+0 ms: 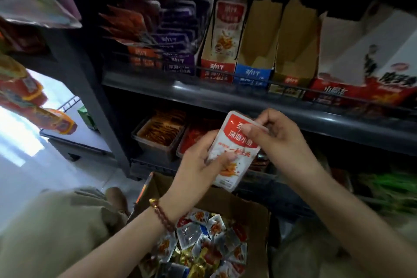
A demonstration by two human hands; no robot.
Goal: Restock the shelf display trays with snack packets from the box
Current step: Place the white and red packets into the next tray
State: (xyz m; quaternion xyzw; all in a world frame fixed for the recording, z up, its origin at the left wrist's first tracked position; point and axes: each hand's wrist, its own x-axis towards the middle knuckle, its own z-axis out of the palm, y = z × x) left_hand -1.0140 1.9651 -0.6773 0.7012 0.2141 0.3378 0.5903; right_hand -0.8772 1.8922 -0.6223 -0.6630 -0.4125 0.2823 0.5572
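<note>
Head view: packet stack [232, 153] is gripped low by left hand [200, 156] & pinched at top by right hand [277, 140], just above box [257, 214]. Box seen heaped w/ packets. Blue-front tray [252, 73] & brown tray [293, 56], above box, appear empty; restock judged early.

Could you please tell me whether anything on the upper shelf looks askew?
Yes: the orange packets at its left end fan out crookedly, and the blue-fronted tray and the next tray rightward look empty.
</note>
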